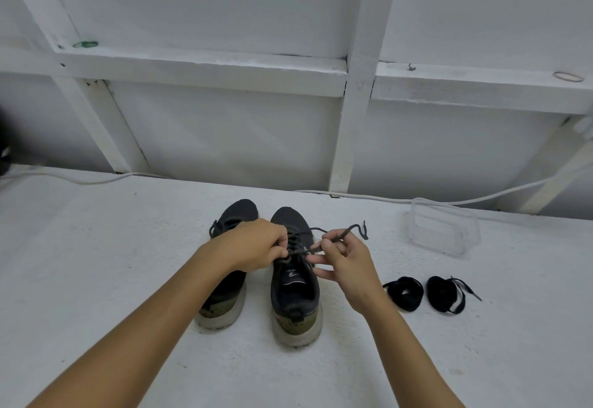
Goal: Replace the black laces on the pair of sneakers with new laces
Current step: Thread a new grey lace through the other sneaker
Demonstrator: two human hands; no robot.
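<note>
Two dark sneakers with olive heels stand side by side on the white surface, toes pointing away: the left sneaker (224, 295) and the right sneaker (293, 292). My left hand (256, 244) reaches across the left sneaker and pinches the black lace at the right sneaker's eyelets. My right hand (345, 263) pinches the other part of that lace, whose free end (356, 228) curls off to the right. Two coiled black laces (405, 293) (444, 293) lie to the right of the shoes.
A clear plastic container (444, 231) sits at the back right. A white cable (369, 196) runs along the foot of the white framed wall (224, 138). Rubber bands lie on the wall's ledge (85, 44) (568, 76).
</note>
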